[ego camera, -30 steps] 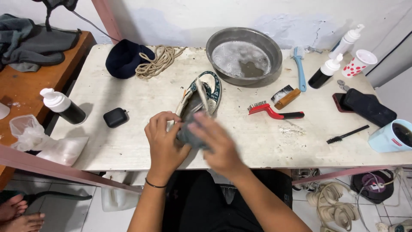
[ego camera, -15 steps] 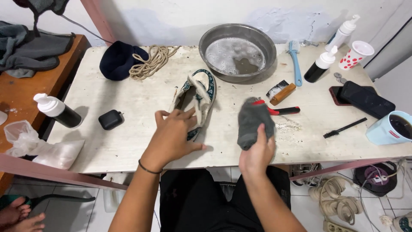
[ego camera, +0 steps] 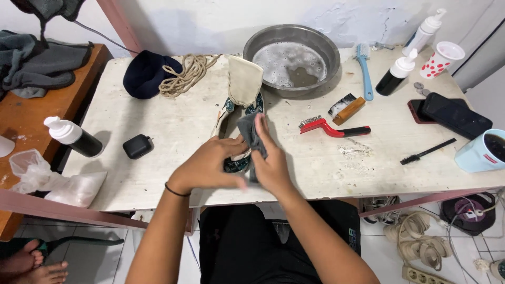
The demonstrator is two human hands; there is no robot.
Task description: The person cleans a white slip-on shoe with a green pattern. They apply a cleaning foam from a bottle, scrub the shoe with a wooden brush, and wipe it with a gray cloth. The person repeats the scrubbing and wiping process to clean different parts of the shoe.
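Hands meet over a patterned canvas shoe (ego camera: 238, 113) lying mid-counter (ego camera: 158, 158): the left hand (ego camera: 208, 168) curls around its heel end, the right hand (ego camera: 271, 163) pinches a grey cloth (ego camera: 248, 131) against it, before a soapy metal basin (ego camera: 292, 58).

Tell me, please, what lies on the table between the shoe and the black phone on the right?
In the head view, the red-handled wire brush lies between the shoe and the black phone.
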